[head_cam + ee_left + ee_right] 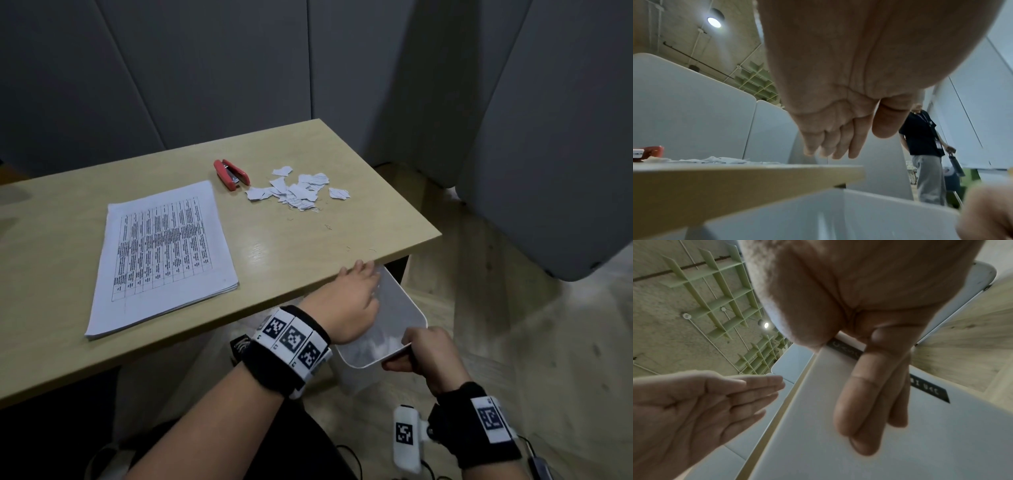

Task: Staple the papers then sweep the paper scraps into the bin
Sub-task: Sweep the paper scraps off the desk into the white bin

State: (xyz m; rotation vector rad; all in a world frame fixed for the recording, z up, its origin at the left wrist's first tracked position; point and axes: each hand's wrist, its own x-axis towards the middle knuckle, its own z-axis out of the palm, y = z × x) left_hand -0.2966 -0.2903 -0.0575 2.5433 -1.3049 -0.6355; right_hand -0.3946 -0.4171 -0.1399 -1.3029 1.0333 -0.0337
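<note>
Sweeping step: right hand (424, 353) grips the white bin (407, 308) under the table edge; left hand (356, 301) flat-fingered; must reach scraps (298, 192) at twelve o'clock.

On the table (51, 246) the papers (164, 257) lie to the left, with the stapler (231, 174) behind their far right corner. The scraps (298, 190) sit just right of the stapler, near the table's right edge. The bin (407, 308) hangs below the table's near right corner, its mouth just under the edge. The left hand (352, 301) is over the bin at that edge; the right hand (428, 356) is at the bin's near rim, seemingly gripping it.
</note>
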